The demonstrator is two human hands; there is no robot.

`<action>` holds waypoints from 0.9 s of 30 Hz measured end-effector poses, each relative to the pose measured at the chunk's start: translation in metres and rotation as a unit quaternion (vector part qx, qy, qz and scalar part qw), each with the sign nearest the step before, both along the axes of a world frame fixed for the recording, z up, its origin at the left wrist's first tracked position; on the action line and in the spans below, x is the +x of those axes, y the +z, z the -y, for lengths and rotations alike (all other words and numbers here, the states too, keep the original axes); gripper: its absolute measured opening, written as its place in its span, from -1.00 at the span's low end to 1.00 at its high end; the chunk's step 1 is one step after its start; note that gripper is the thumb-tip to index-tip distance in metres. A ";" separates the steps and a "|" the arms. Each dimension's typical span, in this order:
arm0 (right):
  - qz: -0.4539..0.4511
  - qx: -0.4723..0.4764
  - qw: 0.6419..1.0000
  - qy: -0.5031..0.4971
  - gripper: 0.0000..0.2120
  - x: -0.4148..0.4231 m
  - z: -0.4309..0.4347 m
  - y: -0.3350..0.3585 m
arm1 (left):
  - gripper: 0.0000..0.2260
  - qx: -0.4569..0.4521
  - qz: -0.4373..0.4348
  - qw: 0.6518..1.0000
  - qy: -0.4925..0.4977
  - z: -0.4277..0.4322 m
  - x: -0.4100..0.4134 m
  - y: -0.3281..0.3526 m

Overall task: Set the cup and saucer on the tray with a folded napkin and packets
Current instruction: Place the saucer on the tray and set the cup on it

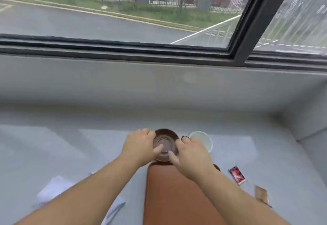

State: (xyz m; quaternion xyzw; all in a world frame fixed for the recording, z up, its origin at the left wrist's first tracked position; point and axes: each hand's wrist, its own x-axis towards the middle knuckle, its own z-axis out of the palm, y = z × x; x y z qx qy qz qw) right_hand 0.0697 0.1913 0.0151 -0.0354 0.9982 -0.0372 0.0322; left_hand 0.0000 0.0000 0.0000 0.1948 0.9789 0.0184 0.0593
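Note:
A dark brown saucer (165, 141) is held between both hands just past the far end of the brown tray (175, 194). My left hand (139, 147) grips its left rim, thumb on top. My right hand (192, 155) grips its right rim. A clear plastic cup (203, 139) stands right of the saucer, partly behind my right hand. A white napkin (53, 189) lies at the left, partly under my left forearm. A red packet (237, 174) and a brown packet (261, 195) lie on the grey surface to the right of the tray.
The grey ledge (70, 145) runs to a low wall under a large window (123, 21). A raised grey step (311, 136) bounds the surface at the right. A small dark object (184, 137) shows between the saucer and the cup.

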 end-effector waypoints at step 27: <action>0.103 -0.258 0.941 -0.192 -0.48 -0.006 0.026 -0.092 | -0.94 0.329 0.267 0.860 0.285 0.017 -0.043 -0.112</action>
